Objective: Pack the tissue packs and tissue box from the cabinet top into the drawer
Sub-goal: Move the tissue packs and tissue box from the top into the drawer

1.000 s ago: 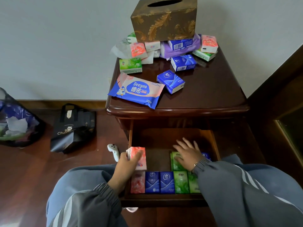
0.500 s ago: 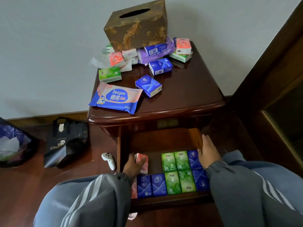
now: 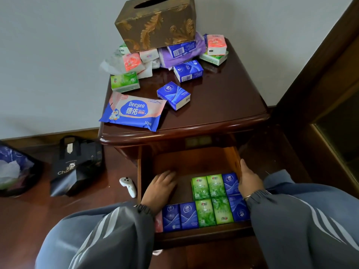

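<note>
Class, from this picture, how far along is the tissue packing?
Done: blue and green tissue packs lie in rows in the drawer. In hand: left hand and right hand rest inside it. Left: tissue box, Deeyeo pack, loose packs on the cabinet top.

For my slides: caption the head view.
Left hand and right hand in the drawer beside tissue packs; tissue box atop packs on cabinet.

my left hand (image 3: 161, 188): palm down, fingers loosely forward | my right hand (image 3: 249, 180): on edge, fingers straight and together, pointing forward | both my sleeved forearms reach forward and down, well apart
</note>
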### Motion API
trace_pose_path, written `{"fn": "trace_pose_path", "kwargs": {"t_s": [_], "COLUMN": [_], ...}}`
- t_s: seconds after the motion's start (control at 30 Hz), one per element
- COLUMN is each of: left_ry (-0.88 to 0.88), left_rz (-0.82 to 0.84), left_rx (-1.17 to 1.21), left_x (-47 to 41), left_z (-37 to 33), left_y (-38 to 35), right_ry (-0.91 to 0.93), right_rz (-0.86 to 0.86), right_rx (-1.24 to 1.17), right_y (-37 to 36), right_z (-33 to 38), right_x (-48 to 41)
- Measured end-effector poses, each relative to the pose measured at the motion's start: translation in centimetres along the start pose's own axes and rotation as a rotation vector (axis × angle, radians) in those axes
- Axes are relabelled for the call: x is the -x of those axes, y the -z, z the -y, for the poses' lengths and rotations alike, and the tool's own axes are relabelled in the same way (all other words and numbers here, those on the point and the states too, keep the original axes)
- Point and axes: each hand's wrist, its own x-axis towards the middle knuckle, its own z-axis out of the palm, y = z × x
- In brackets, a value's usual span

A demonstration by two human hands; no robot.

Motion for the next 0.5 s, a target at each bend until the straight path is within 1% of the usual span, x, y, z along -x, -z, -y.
{"fn": "trace_pose_path", "kwargs": {"t_s": [0.03, 0.07, 0.1, 0.17, 0.23, 0.33, 0.4, 0.5], "left_ry": [-0.059, -0.071, -0.049, 0.026, 0.071, 0.073, 0.049, -0.038], "left_rz": [0.078, 0.184, 0.256, 0.329, 0.356, 0.33, 0.329, 0.401], "left_rx": [-0.006, -0.003, 0.004, -0.016, -0.031, -0.045, -0.045, -0.133], "left_x": [0.1, 0.2, 0.4, 0.7, 0.8, 0.7, 0.6, 0.5], "left_z": [0.2, 0.4, 0.8, 1.4, 1.8, 2.0, 1.8, 1.7], "left_y": [0.0, -0.3, -0.6, -0.7, -0.5, 0.0, 0.0, -0.1], "right_ry": [-0.002, -0.004, -0.005, -0.006, -0.007, -0.013, -0.014, -0.014], "right_rz": [-0.001, -0.004, -0.009, -0.022, -0.031, -0.036, -0.032, -0.025], "right_rx": [0.008, 0.012, 0.012, 0.009, 0.006, 0.007, 0.011, 0.003], "right_y": [0.0, -0.1, -0.1, -0.2, -0.3, -0.4, -0.4, -0.3], "right_z": [0.0, 0.1, 0.1, 0.1, 0.2, 0.2, 0.3, 0.3], "right_x": [0.0, 0.1, 0.2, 0.2, 0.3, 0.3, 0.3, 0.3]}}
